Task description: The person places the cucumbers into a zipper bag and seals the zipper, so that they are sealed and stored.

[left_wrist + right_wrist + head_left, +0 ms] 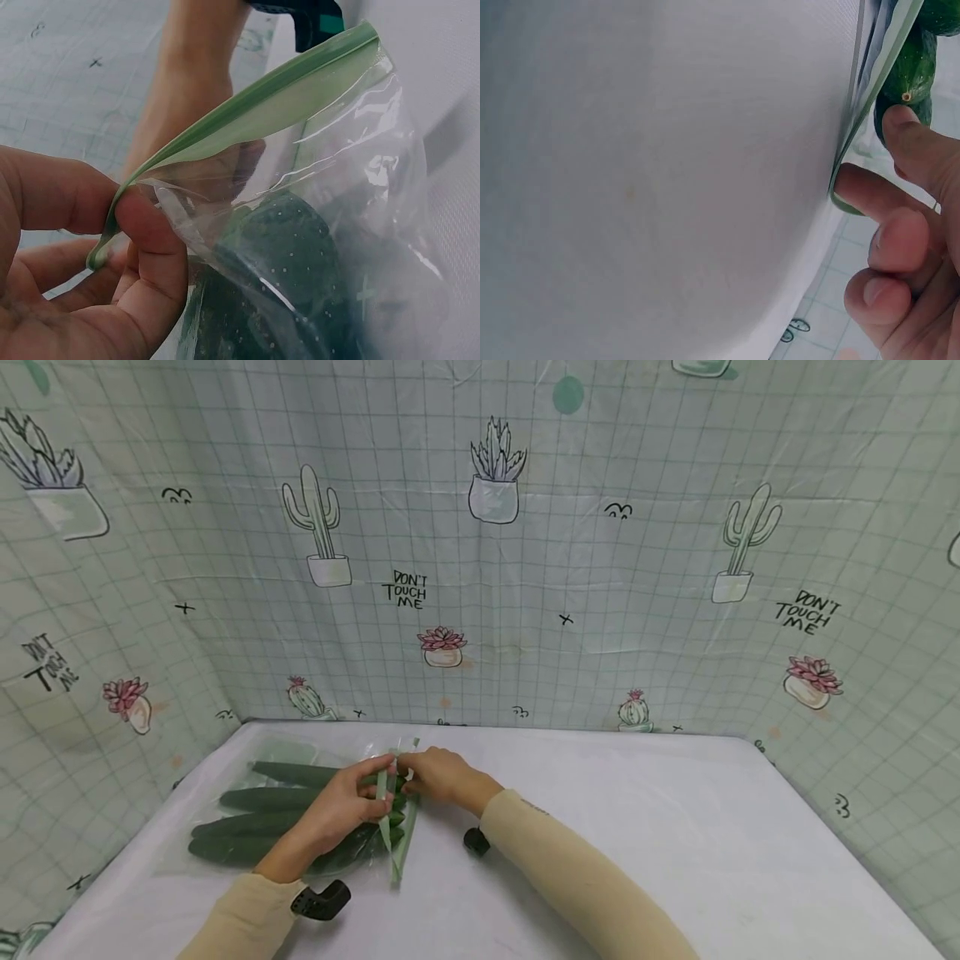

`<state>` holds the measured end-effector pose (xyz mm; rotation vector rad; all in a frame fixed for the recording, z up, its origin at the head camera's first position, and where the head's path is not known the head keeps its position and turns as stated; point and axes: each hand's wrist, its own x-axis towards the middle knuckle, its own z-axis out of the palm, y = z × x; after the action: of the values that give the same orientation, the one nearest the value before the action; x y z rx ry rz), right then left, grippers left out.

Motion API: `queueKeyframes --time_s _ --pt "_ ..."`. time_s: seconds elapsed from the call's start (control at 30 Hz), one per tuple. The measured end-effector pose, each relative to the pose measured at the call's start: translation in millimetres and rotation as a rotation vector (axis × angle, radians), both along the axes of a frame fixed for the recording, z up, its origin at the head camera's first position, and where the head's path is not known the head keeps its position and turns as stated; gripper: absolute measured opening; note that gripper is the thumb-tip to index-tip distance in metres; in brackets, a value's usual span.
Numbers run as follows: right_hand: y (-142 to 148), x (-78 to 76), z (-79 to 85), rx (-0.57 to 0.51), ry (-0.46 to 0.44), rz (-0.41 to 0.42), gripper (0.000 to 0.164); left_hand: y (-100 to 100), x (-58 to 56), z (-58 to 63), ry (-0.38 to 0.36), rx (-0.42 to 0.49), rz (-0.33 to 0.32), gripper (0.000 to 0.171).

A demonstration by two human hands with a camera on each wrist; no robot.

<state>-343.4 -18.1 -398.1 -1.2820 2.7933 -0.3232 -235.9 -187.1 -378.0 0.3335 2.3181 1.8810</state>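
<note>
A clear zip bag (pixel 397 860) with green edging lies at the table's left side, its mouth toward the right. Several dark green cucumbers (pixel 266 799) lie side by side in it. My left hand (pixel 337 810) is over the bag and pinches one green edge (pixel 247 105) between thumb and fingers, lifting it. At the mouth is my right hand (pixel 442 777); in the right wrist view its extended index finger (pixel 877 187) touches the inside of the green rim, and its thumb (pixel 911 139) rests by a cucumber tip. Its other fingers bend loosely, with nothing in them.
A white cloth covers the table (pixel 637 835). Behind and beside it hangs a checked curtain (pixel 525 568) printed with cacti. A black wrist device (pixel 322 902) sits at the left cuff, and another black device (pixel 476 842) shows under the right forearm.
</note>
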Motion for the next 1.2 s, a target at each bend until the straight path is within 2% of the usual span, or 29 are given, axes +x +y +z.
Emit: queueKeyframes --time_s 0.27,0.5,0.77,0.93,1.03,1.2 --pt "-1 -0.8 -0.7 0.004 0.000 -0.011 0.022 1 -0.4 0.4 0.004 -0.013 0.010 0.069" --pt "5 2.4 1.0 -0.023 -0.086 -0.008 0.027 1 0.6 -1.0 -0.006 -0.009 0.006 0.069" --pt "23 2.6 12.4 -0.094 -0.172 0.056 0.017 4 -0.1 -2.7 -0.005 0.003 0.013 0.071" --pt "32 -4.2 15.0 -0.196 -0.217 0.009 0.016 7 -0.7 -4.0 0.005 -0.016 0.017 0.072" --pt "34 -9.6 13.0 -0.254 -0.193 -0.041 0.023 9 -1.0 -5.8 0.008 -0.025 0.015 0.074" --pt "32 -15.6 11.3 -0.271 -0.161 -0.093 0.039 10 -1.7 -7.1 0.034 -0.054 0.000 0.080"
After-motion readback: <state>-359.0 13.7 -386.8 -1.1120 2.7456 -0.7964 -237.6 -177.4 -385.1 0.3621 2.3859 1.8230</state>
